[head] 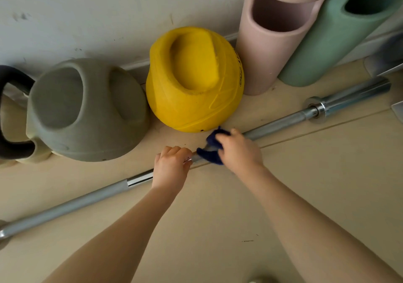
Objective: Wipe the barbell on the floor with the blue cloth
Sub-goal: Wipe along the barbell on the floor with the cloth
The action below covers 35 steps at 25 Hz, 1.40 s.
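A bulky yellow rubber-coated kettlebell (194,80) is sitting on the beige floor (327,173) against the pale wall (87,10). Just left of it, a grey kettlebell (87,110) is resting; a black handle (11,112) is showing beyond. Right of it, pink (270,43) and green foam rollers (333,40) are leaning.

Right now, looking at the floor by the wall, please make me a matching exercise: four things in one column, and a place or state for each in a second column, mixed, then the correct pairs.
Column 1
1. long silver metal barbell
2. dark blue cloth
3. round yellow soft kettlebell
4. grey soft kettlebell

Column 2
A. stands by the wall, left of the yellow one
B. wrapped round the bar under the right hand
C. lies diagonally on the floor, gripped by the left hand
D. stands beside the pink foam roller

Pairs: 1-C, 2-B, 3-D, 4-A
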Tool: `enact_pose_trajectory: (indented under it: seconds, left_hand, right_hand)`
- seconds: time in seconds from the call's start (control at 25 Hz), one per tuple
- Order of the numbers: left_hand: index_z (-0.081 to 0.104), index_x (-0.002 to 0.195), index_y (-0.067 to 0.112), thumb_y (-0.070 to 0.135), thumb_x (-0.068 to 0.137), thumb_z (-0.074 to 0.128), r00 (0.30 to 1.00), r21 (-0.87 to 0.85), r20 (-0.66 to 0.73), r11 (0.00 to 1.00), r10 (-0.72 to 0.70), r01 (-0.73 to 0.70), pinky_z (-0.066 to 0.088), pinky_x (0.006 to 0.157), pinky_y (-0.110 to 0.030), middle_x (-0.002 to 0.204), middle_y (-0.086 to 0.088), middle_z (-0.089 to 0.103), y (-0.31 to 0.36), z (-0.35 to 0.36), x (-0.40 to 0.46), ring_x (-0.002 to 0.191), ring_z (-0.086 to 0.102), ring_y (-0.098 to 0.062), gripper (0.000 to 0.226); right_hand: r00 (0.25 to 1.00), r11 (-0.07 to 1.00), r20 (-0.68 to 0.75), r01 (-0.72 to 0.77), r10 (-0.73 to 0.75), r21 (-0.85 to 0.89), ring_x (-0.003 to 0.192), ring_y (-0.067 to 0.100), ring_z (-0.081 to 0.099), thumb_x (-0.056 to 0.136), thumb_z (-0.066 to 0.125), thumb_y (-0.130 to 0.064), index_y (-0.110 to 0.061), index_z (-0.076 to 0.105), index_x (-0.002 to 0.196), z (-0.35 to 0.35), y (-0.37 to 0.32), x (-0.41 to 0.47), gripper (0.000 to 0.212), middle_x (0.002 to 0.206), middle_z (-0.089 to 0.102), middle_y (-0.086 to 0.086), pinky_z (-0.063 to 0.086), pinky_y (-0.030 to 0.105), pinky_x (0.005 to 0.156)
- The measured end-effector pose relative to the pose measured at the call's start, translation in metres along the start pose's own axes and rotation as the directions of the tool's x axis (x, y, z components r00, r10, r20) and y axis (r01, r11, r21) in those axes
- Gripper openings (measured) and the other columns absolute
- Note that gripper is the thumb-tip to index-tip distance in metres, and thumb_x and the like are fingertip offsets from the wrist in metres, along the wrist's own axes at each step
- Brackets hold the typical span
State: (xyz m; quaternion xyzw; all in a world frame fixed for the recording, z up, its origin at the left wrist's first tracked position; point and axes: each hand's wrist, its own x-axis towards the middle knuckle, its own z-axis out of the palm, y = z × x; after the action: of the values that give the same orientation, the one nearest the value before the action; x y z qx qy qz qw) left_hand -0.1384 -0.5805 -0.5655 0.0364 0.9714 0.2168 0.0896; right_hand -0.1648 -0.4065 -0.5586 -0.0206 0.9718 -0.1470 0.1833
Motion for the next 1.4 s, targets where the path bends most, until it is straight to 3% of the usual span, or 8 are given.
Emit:
enact_pose_trajectory:
  seconds: [0.08,0.28,0.48,0.72,0.88,1.08,1.28,1.4]
  left_hand:
    - [0.068,0.097,0.013,0.014,0.079,0.069,0.997,-0.012,0.067,1.0,-0.025,0.026,0.039,0.077,-0.033,0.094,-0.006,0.068,0.001,0.003,-0.001,0.094,0.054,-0.029,0.018]
    - [0.066,0.093,0.009,0.02,0.075,0.071,0.969,-0.068,0.216,0.988,-0.124,0.141,0.041,0.074,-0.033,0.094,-0.009,0.063,-0.006,0.007,-0.008,0.095,0.054,-0.031,0.021]
    - [0.059,0.117,0.029,0.042,0.08,0.063,0.968,0.117,0.238,0.992,-0.079,0.052,0.036,0.088,-0.033,0.116,0.005,0.06,-0.007,0.009,-0.029,0.111,0.043,-0.023,0.04]
    - [0.06,0.112,0.026,0.039,0.087,0.055,0.937,0.218,0.346,0.975,-0.047,-0.031,0.035,0.095,-0.034,0.131,0.005,0.047,0.003,0.014,-0.037,0.119,0.038,-0.022,0.029]
    - [0.048,0.127,0.027,0.031,0.09,0.052,0.935,0.213,0.356,0.974,-0.004,-0.077,0.033,0.1,-0.035,0.141,0.004,0.04,0.006,0.021,-0.046,0.127,0.034,-0.022,0.037]
    - [0.044,0.131,0.028,0.026,0.09,0.052,0.942,0.221,0.336,0.973,-0.009,-0.07,0.032,0.099,-0.034,0.141,0.006,0.043,0.008,0.028,-0.047,0.128,0.034,-0.022,0.042]
    - [0.048,0.127,0.026,0.018,0.088,0.051,0.946,0.218,0.319,0.976,-0.057,-0.015,0.033,0.094,-0.033,0.126,0.007,0.057,0.014,0.026,-0.047,0.123,0.037,-0.021,0.04]
    - [0.043,0.13,0.024,0.014,0.088,0.05,0.933,0.264,0.348,0.964,-0.092,-0.003,0.033,0.095,-0.033,0.129,0.005,0.054,0.023,0.027,-0.048,0.125,0.036,-0.022,0.044]
  right_hand:
    - [0.988,0.988,-0.032,-0.151,0.152,0.039,0.091,0.036,0.061,0.086,0.052,-0.026,-0.018,0.06,0.107,-0.006,-0.004,-0.001,0.023,0.11,0.054,0.012,0.037,0.033,0.063]
    - [0.959,0.986,0.231,0.163,-0.166,0.032,0.093,0.035,0.057,0.088,0.05,-0.022,-0.023,0.061,0.108,0.004,-0.043,-0.028,0.023,0.118,0.047,0.01,0.037,0.033,0.063]
    - [0.975,0.968,0.19,-0.064,0.112,-0.244,0.105,0.032,0.055,0.087,0.051,-0.03,-0.018,0.061,0.113,-0.011,-0.007,-0.017,0.03,0.118,0.049,0.008,0.046,0.036,0.076]
    - [0.924,0.964,0.345,0.226,-0.166,-0.142,0.101,0.034,0.058,0.086,0.051,-0.033,-0.032,0.06,0.113,-0.005,-0.017,-0.039,0.028,0.115,0.05,0.005,0.039,0.034,0.067]
    - [0.955,0.959,0.211,-0.156,0.207,-0.236,0.103,0.034,0.058,0.083,0.056,-0.018,-0.024,0.06,0.111,-0.013,0.023,-0.034,0.029,0.114,0.051,0.007,0.05,0.039,0.081]
    - [0.941,0.966,0.273,0.237,-0.201,-0.105,0.1,0.033,0.059,0.079,0.061,-0.033,-0.033,0.051,0.118,0.016,-0.005,-0.059,0.041,0.126,0.048,0.006,0.04,0.034,0.066]
    - [0.972,0.911,0.026,-0.208,0.233,-0.355,0.097,0.031,0.06,0.085,0.059,-0.028,-0.023,0.053,0.116,-0.014,0.08,-0.046,0.032,0.121,0.049,0.01,0.046,0.035,0.069]
    - [0.995,0.967,0.1,-0.002,0.029,-0.255,0.099,0.034,0.059,0.087,0.053,-0.021,-0.026,0.046,0.126,0.004,0.065,-0.06,0.04,0.137,0.039,0.009,0.048,0.036,0.073]
